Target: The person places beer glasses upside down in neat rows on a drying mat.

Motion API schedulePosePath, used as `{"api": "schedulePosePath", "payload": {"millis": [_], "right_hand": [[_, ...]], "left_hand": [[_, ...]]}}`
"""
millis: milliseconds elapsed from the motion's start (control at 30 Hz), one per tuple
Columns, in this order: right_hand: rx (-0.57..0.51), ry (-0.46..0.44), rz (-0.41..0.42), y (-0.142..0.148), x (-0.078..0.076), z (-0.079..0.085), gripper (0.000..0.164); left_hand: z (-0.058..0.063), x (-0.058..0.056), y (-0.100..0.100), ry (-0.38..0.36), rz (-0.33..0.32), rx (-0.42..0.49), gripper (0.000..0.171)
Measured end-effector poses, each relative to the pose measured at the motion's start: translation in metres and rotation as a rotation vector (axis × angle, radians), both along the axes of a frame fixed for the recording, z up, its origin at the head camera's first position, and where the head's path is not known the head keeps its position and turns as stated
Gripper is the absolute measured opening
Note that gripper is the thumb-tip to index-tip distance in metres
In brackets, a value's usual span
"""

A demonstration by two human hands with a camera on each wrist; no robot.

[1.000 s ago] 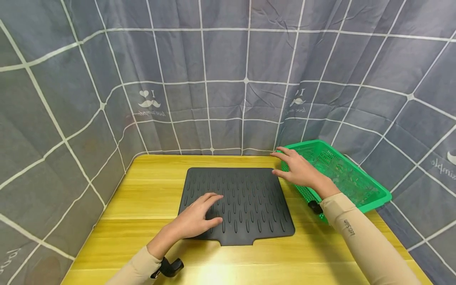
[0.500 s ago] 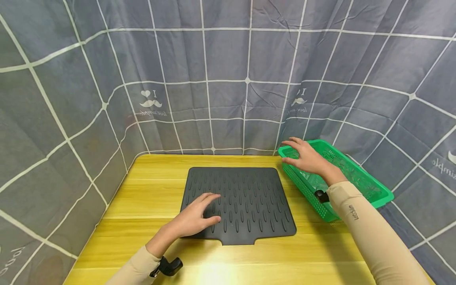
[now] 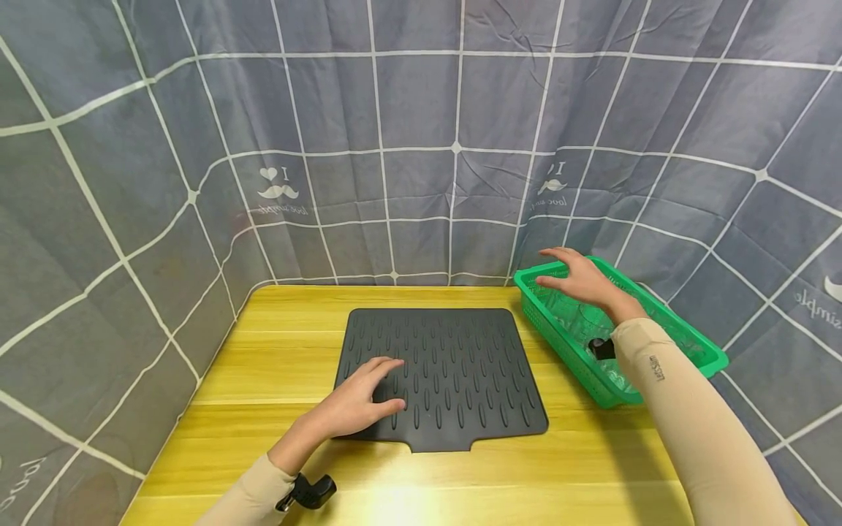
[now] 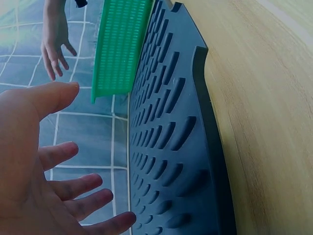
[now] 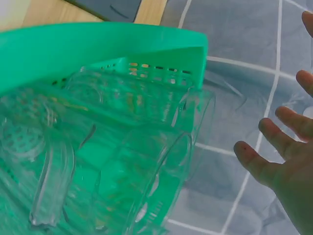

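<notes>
My left hand [image 3: 360,400] hovers over the near left part of a black ribbed mat [image 3: 454,365], fingers spread and holding nothing. In the left wrist view its thumb and fingers [image 4: 83,186] stand apart from the mat's ridges. My right hand [image 3: 579,279] is above the far end of a green plastic basket [image 3: 566,343], also with spread fingers and nothing in them. Inside the basket lie several clear glasses [image 5: 146,161], one with a handle [image 5: 51,181], on their sides in the right wrist view. The right fingers [image 5: 279,137] are beyond the glasses' rims. The forearm hides part of the basket.
The mat and basket stand on a yellow wood-grain table [image 3: 283,343]. A grey curtain [image 3: 421,183] with white grid lines encloses the back and both sides, close behind the basket.
My right hand has moved right and slightly back, from the basket's left rim to over its inside. The left hand has stayed nearly still over the mat.
</notes>
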State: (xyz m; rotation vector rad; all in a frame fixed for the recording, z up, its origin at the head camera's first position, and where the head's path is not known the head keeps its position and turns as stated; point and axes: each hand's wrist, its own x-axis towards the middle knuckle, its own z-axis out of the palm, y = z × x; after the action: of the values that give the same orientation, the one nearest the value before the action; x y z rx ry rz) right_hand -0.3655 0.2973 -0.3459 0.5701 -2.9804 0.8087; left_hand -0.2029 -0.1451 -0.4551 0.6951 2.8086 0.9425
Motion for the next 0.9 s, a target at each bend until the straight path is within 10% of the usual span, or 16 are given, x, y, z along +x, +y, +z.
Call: {"api": "schedulePosePath", "payload": {"millis": [900], "right_hand": [[-0.023,-0.205,-0.114,0.032,-0.019,-0.013,0.082]], "left_hand": [[-0.03,-0.012,-0.017,0.006,0.069,-0.212,0.079]]}}
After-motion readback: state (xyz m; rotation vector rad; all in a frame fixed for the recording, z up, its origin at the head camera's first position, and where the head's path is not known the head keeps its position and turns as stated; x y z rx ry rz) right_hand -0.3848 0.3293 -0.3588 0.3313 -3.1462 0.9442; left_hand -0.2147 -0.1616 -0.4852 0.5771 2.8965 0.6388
